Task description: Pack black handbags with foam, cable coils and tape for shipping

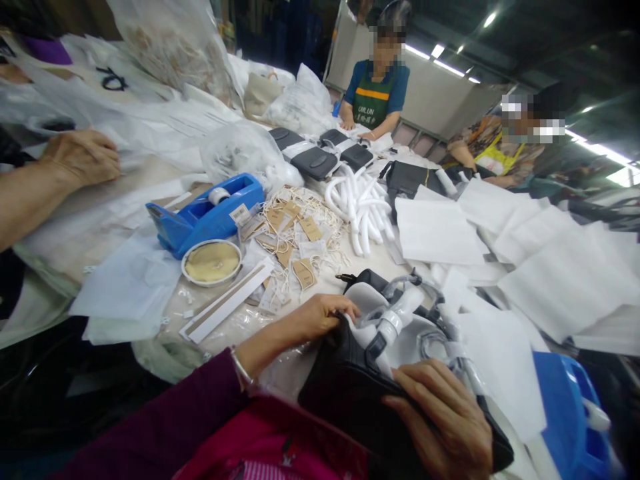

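Note:
A black handbag [350,393] sits in front of me, tilted toward my body, its top edge facing up. White foam sheet [367,300] shows along its opening, and its strap fittings [395,327] are wrapped in white foam and clear plastic. My left hand [325,315] is closed on the bag's left top corner, fingertips at the foam. My right hand [445,410] grips the near top edge at the right, thumb outside and fingers over the rim. The inside of the bag is mostly hidden.
Beyond the bag lie tan hang tags [303,233] with strings, white foam tubes [357,207] and foam sheets [435,230]. Blue tape dispensers stand left [205,213] and right [570,413], near a yellow tin [211,262]. A co-worker's hand [83,159] rests at left; other people work opposite.

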Demonstrator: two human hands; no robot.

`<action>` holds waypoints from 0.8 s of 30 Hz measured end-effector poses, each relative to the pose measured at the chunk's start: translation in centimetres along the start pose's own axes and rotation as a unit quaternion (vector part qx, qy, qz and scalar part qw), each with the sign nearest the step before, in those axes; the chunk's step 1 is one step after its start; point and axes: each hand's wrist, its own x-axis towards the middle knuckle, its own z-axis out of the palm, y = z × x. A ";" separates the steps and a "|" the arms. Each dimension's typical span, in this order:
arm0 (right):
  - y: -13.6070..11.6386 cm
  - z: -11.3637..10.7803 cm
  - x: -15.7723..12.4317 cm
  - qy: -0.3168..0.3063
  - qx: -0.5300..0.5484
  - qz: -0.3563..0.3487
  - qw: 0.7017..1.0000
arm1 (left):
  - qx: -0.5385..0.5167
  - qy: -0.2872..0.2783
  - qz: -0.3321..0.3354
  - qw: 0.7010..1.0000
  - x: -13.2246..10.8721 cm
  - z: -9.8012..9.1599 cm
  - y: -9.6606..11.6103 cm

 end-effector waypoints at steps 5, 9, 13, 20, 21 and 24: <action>0.1 0.0 0.0 0.015 0.004 -0.005 1.000 | 0.043 0.016 0.006 0.999 2.1 0.7 -0.6; 0.1 -0.1 0.0 0.018 0.001 -0.002 1.000 | 0.011 0.015 -0.005 1.000 1.6 0.7 -0.6; -0.1 -0.1 0.1 0.025 0.002 -0.002 1.000 | -0.020 -0.022 0.031 0.999 1.3 0.4 -1.0; 0.2 -0.2 1.1 0.044 0.004 0.014 0.999 | 0.029 0.081 0.046 0.995 3.4 0.7 -1.2; 0.5 -0.1 1.4 0.052 0.005 0.014 0.999 | 0.029 0.099 0.039 0.994 3.6 0.6 -1.2; 1.5 0.6 2.1 0.065 0.014 0.027 0.997 | 0.032 0.133 -0.017 0.990 3.7 0.1 -1.0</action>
